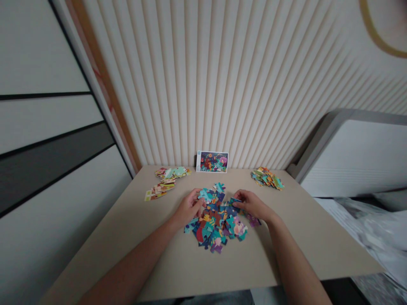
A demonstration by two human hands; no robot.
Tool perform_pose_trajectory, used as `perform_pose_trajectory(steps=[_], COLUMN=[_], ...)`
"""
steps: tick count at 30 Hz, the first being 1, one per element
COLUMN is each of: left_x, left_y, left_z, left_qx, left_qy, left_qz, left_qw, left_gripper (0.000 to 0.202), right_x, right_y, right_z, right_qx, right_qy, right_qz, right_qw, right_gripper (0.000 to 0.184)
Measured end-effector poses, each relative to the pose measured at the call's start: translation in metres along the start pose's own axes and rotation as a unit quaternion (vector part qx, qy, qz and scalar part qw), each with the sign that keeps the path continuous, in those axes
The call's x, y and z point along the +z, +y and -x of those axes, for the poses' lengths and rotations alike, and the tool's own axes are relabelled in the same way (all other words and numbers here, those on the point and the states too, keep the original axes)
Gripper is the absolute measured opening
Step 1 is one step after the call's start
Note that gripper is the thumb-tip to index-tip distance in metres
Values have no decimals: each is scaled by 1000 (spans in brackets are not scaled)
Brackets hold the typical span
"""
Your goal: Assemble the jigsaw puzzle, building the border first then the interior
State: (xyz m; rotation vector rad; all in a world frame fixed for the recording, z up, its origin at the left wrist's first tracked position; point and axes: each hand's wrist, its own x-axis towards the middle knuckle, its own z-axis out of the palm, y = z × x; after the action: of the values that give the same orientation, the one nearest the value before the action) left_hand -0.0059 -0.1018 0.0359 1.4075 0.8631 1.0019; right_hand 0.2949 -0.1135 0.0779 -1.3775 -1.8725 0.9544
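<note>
A heap of jigsaw puzzle pieces (216, 224) in blue, teal, purple and red lies in the middle of the table, loosely overlapping. At its left side, my left hand (190, 208) is closed with thumb and fingers on a light-blue puzzle piece (206, 195). My right hand (253, 205) pinches a dark-blue puzzle piece (234, 201) over the heap's right edge. Below that hand, a few purple pieces (253, 220) stick out, partly covered. Behind the heap, a picture card (212, 162) with a colourful underwater-looking scene leans upright by the wall.
Another pile of puzzle pieces (167, 180), green, cream and red, spreads at the table's back left. An orange and green pile (267, 178) sits at the back right. The beige table (178, 271) meets a ribbed wall (210, 84). A grey-white headboard (352, 156) stands to the right.
</note>
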Motion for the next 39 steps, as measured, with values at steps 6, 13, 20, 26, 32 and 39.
perform_pose_trajectory(steps=[6, 13, 20, 26, 32, 39], left_x=[-1, 1, 0, -2, -1, -1], left_y=[-4, 0, 0, -3, -5, -2], left_z=[-2, 0, 3, 5, 4, 4], left_qx=[3, 5, 27, 27, 18, 17], left_qy=[-8, -42, -89, -110, -104, -99], left_qz=[0, -4, 6, 16, 10, 16], left_qw=[1000, 999, 996, 993, 994, 995], left_gripper=[49, 46, 44, 44, 44, 45], right_x=[10, 31, 55, 61, 64, 55], right_y=[-14, -37, -36, -31, -34, -37], right_z=[-10, -6, -8, -8, -8, -11], right_qx=[-12, 18, 11, 2, 5, 5], right_qy=[126, 53, 38, 31, 20, 115], right_qz=[-169, -305, -312, -285, -274, -274], right_qw=[977, 951, 949, 958, 962, 955], right_gripper=[45, 55, 47, 42, 41, 46])
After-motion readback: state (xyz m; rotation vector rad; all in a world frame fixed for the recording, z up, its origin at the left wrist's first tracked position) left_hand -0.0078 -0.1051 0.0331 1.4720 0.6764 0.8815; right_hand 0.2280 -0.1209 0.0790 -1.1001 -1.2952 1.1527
